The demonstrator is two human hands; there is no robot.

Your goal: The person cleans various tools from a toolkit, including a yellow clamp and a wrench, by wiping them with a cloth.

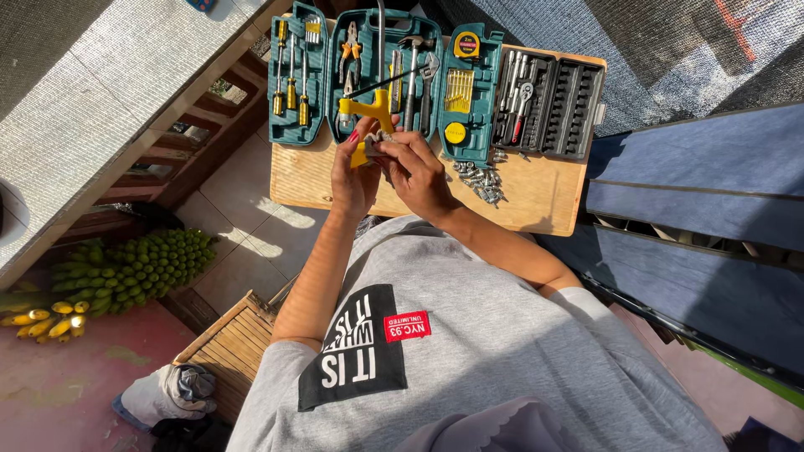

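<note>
My left hand (353, 172) grips a yellow T-shaped tool handle (368, 110) over a small wooden table (536, 188). My right hand (416, 167) meets it from the right, its fingers pinching a small grey part at the handle's lower end; the part is mostly hidden. A thin dark shaft sticks out from the yellow handle toward the upper right. Both hands hover just in front of an open teal tool case (381, 71).
The teal case holds screwdrivers, pliers, a hammer, a wrench and a tape measure. A black socket set (548, 100) lies open to its right. Loose metal bits (481, 180) are scattered on the table. Green and yellow bananas (126, 272) lie on the floor at left.
</note>
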